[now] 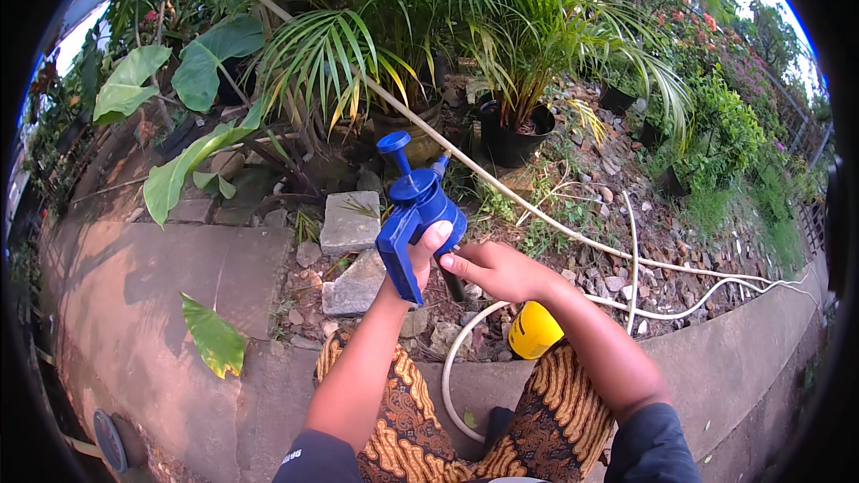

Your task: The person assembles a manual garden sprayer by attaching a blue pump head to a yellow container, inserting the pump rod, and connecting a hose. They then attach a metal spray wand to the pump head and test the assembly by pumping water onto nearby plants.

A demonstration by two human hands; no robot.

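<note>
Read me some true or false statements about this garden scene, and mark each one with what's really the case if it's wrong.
1. The left hand grips a blue sprayer head. True.
2. The yellow container is joined to the blue sprayer head. False: the two are apart.
3. A large green leaf lies on the concrete paving. True.
4. The curved hose is bright red. False: it is pale, off-white.
5. A palm grows in a black pot. True.
6. The yellow container is left of the left hand. False: it is to the right of it.
</note>
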